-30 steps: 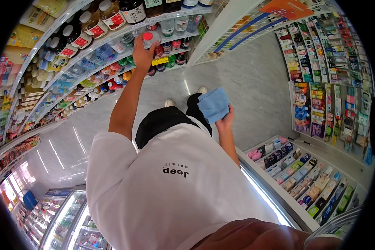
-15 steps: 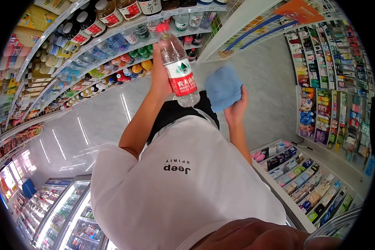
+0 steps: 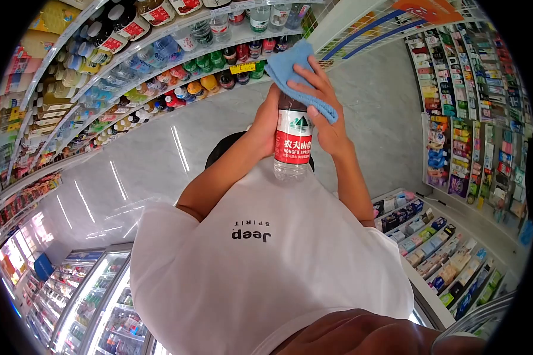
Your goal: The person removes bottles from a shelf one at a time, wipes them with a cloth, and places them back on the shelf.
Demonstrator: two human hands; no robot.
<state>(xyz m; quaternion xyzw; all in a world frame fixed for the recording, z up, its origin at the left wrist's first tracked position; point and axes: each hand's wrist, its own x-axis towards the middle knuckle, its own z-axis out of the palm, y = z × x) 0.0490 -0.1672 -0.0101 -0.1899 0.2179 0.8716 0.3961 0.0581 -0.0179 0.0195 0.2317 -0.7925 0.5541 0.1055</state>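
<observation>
In front of my chest I hold a clear plastic water bottle [image 3: 292, 170] upright, its red and white label facing me. My left hand [image 3: 265, 127] is closed around the bottle's left side. A light blue cloth [image 3: 291, 66] lies over the bottle's top, which hides the cap. My right hand [image 3: 324, 106] grips this cloth from the right and presses it against the upper part of the bottle, fingers spread across the fabric.
Curved shelves [image 3: 115, 80] packed with drink bottles stand ahead and to the left. A white mesh end panel [image 3: 349, 35] rises beyond my right hand. More shelves [image 3: 456, 112] of packaged goods line the right; glass-door coolers [image 3: 95, 302] stand at lower left.
The bottle has moved right and nearer my body and now stands straighter. My right hand has brought the cloth up and left onto the bottle's top.
</observation>
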